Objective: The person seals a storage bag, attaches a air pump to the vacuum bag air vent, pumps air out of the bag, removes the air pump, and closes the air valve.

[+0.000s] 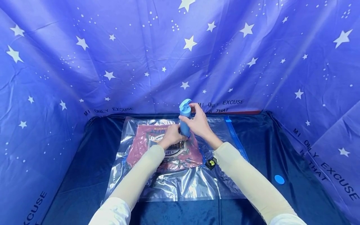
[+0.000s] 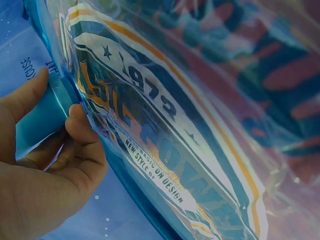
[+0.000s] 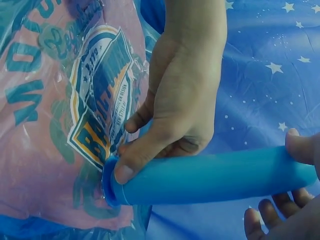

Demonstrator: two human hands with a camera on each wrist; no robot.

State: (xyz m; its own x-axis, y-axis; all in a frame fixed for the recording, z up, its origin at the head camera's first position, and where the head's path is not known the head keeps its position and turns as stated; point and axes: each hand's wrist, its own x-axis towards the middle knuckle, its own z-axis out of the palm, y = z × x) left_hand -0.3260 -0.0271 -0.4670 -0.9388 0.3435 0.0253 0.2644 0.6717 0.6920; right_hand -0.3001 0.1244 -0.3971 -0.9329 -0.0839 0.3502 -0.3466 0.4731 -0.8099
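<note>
A blue hand pump (image 1: 184,126) stands upright on a clear plastic storage bag (image 1: 185,186), its light blue top (image 1: 185,103) uppermost. Folded inside the bag lies a pink printed garment (image 1: 140,147) with a "1973" badge. My left hand (image 1: 171,136) pinches the pump's lower end, right at the bag; the left wrist view shows thumb and fingers around that wide rim (image 2: 62,97). Higher up, my right hand (image 1: 200,122) holds the pump near its top, thumb on one side and fingers on the other. The valve under the pump is hidden.
A blue round disc (image 1: 279,179) lies on the dark blue cloth (image 1: 261,147) at the right. The bag's blue closure strip (image 1: 237,139) runs along its right edge. A small black device (image 1: 211,163) sits at my right wrist. Star-printed curtains (image 1: 168,56) surround the surface.
</note>
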